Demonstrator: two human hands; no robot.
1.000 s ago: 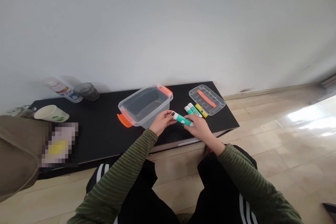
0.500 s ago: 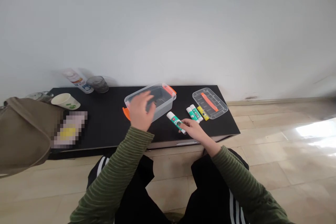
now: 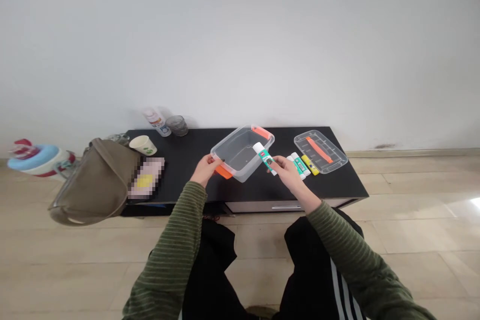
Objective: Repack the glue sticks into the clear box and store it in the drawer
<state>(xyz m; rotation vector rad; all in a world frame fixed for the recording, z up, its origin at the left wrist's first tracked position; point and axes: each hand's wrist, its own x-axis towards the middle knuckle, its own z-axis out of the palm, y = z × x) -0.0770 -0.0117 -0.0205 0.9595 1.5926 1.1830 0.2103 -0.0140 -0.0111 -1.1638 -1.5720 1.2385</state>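
- Now my right grip [image 3: 287,171] holds a glue stick [image 3: 263,154], tilted, near the clear box [image 3: 245,174].
- My left grip [image 3: 203,170] pinches the box's rim beside its orange latch [image 3: 224,172], on the desk [image 3: 179,167].

No wording, brand or number can be read with certainty. The held glue stick [image 3: 264,156] bears a small red logo on green, its letters too tiny to make out; a glue stick lying beside the yellow one [image 3: 310,165] shows barcode-like print [image 3: 301,164], and the spray can's label [image 3: 163,127] is blurred.
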